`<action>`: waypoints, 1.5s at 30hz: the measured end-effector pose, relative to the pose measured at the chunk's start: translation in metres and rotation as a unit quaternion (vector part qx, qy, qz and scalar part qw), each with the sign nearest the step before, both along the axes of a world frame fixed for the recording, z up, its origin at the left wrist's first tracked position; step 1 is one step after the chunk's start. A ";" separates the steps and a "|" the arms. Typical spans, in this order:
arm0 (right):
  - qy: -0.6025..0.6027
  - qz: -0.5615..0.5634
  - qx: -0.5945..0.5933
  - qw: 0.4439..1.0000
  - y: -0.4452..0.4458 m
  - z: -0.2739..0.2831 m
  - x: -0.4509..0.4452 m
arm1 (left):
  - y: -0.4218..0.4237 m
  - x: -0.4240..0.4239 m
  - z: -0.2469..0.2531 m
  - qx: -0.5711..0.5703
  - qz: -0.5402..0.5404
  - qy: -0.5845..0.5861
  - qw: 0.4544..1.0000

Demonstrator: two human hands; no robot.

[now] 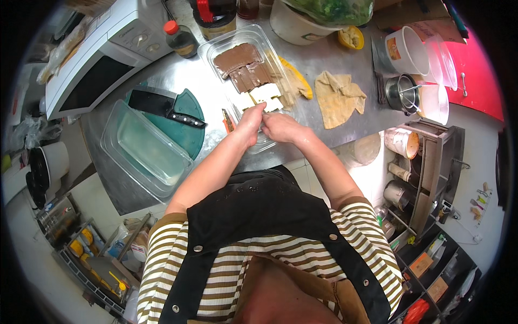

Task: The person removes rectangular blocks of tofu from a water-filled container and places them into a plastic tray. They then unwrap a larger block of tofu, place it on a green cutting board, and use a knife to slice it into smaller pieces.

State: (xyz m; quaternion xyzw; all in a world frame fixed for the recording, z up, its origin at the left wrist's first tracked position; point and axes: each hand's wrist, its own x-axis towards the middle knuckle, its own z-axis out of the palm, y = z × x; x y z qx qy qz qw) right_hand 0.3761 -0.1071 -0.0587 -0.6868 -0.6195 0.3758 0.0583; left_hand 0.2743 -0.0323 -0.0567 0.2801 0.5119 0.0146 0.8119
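Note:
Before me on the metal worktop (pixel 323 139) lies a clear plastic container (pixel 256 146). Brown slabs (pixel 238 60) with a smooth, wet look lie towards its far end. White tofu-like blocks (pixel 265 92) sit nearer, just beyond my fingers. My left hand (pixel 251 124) and my right hand (pixel 282 127) are close together over the container's near part. The left thumb points forward towards the white blocks. My right fingers are curled and partly hidden, so whatever they hold is not visible. Left of the hands, a black-handled cleaver (pixel 156 107) rests on a round green cutting board (pixel 194 109).
A second clear container (pixel 147 152) overlaps the board. A microwave oven (pixel 109 52) stands at left, beside a red-capped bottle (pixel 180 39). Behind are a white bucket (pixel 297 28) and a yellow bowl (pixel 351 37). Tan cloth (pixel 338 97), a metal pot (pixel 402 94) and plastic tubs (pixel 408 50) lie right.

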 end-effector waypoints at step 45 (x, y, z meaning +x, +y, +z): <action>-0.123 -0.032 -0.029 0.991 0.005 0.003 0.008 | -0.015 0.010 -0.026 0.004 0.080 -0.031 0.996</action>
